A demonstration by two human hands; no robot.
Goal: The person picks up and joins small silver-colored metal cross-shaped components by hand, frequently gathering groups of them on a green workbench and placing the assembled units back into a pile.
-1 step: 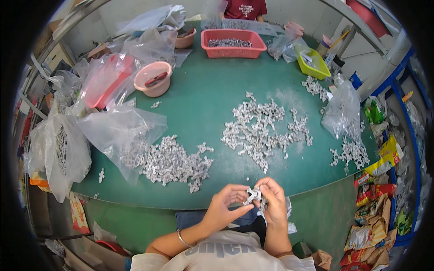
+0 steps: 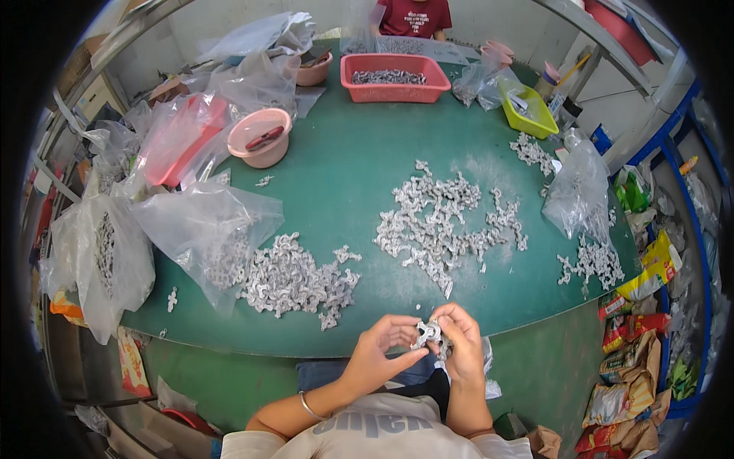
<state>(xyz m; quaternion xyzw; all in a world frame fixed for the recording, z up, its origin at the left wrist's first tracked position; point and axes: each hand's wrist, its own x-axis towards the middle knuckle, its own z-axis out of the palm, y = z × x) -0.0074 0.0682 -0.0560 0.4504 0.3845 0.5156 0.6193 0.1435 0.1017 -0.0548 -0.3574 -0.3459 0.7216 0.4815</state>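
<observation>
- Green table (image 2: 344, 176): spreads away beyond the fingertips, with a clear bag (image 2: 206, 229) far off to their left.
- Two heaps of grey parts (image 2: 294, 279) (image 2: 440, 222): just ahead of the fingers.
- Left hand (image 2: 380, 350) and right hand (image 2: 459, 344): fingertips pinched together on one small grey metal part (image 2: 428, 333), held between them at the table's near edge.

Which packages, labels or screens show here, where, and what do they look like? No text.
Snack bags: heap on the floor at lower right, crinkled pouches, red, yellow, brown.
Green packet: right of the table, small, glossy.
Orange packet: below the table's left edge, flat.
Clear bags: table's left side, holding small grey parts.
No screens seen.
</observation>
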